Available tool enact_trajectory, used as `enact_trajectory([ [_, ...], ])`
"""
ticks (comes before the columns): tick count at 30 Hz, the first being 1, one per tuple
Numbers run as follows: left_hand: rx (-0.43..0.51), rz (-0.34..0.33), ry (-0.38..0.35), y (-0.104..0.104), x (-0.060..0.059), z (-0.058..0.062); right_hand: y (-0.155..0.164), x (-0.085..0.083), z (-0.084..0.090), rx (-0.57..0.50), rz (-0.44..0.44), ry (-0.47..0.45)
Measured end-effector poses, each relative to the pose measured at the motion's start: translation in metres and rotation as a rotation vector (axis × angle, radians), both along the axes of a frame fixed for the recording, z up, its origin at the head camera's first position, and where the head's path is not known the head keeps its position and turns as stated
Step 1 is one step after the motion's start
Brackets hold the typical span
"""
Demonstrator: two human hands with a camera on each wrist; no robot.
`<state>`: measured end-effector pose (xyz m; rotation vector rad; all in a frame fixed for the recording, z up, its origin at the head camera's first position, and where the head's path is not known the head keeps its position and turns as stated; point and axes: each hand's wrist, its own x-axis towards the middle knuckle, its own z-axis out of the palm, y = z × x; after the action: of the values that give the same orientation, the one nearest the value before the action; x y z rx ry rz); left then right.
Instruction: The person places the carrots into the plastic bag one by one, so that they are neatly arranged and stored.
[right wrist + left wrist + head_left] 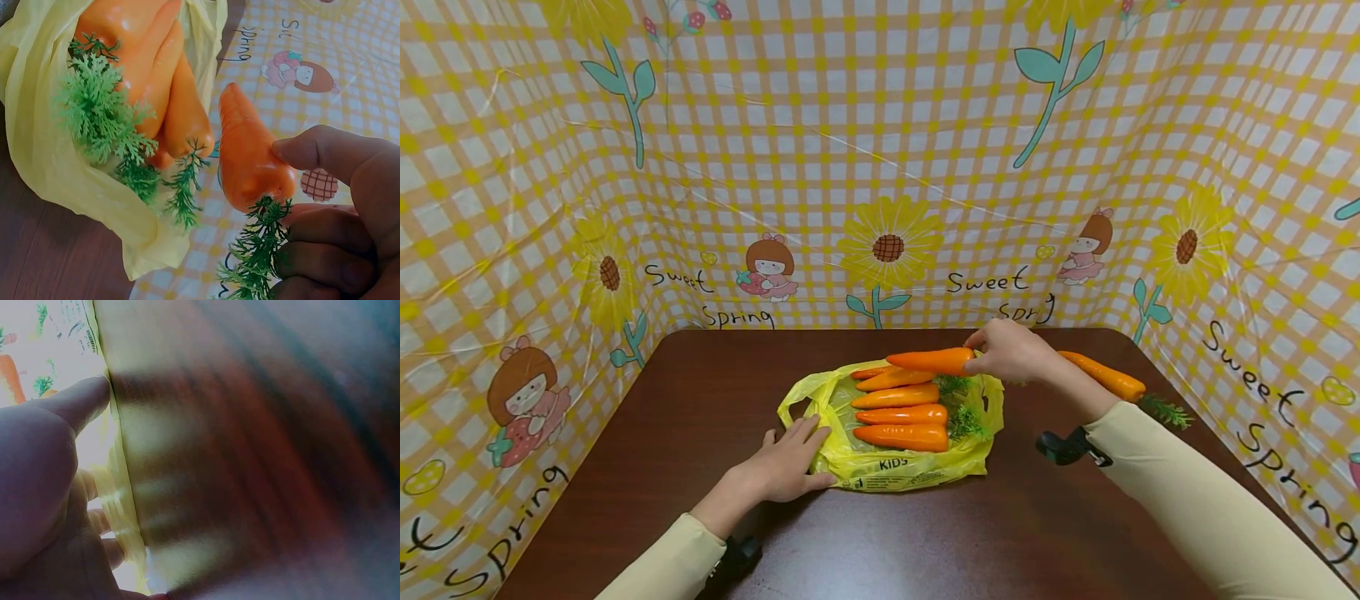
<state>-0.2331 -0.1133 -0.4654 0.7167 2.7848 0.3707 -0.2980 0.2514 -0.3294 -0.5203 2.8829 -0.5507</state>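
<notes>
My right hand pinches a carrot by its thick end, above the far side of a yellow plastic bag. In the right wrist view, green leaves hang from that carrot below the thumb. Several more carrots lie side by side on the bag's opening, tips to the left and leaves to the right. My left hand, fingers spread, rests on the bag's left front edge. The left wrist view shows its thumb straight against the yellow plastic.
Another carrot with green leaves lies on the dark brown table to the right, beyond my right forearm. Checked cloth walls with sunflowers and cartoon figures stand along the table's back and sides.
</notes>
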Motion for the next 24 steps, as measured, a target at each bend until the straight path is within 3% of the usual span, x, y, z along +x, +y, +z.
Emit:
enact_trajectory([
  [24, 0.003, 0.005, -0.013, 0.0, 0.001, 0.001, -0.028, 0.0, -0.023, 0.108, 0.048, 0.015],
])
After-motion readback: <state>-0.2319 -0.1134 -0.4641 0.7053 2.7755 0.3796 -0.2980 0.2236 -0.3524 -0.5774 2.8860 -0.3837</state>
